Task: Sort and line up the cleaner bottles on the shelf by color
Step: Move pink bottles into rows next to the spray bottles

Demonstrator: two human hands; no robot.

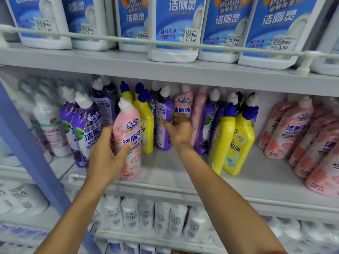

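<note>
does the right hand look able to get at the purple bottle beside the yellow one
Likely yes: the right hand is on the purple bottle, thumb across its front, fingers curled at its side. Nothing stands in front, and the left hand holds the pink bottle aside.

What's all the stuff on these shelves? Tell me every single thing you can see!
Shelves: at least three, pale grey, stacked.
Big jugs: at least six, white with blue labels, top shelf behind a white rail.
Purple bottles: several, white caps, middle shelf, left and centre.
Yellow bottles: at least four, blue caps, middle shelf, in two groups.
Pink bottles: several, white caps, right end of middle shelf, leaning.
Held pink bottle: one, white cap, front of middle shelf.
White bottles: a row, lower shelf.
Left hand: one, grips the held pink bottle.
Right hand: one, holds a centre purple bottle.
</note>
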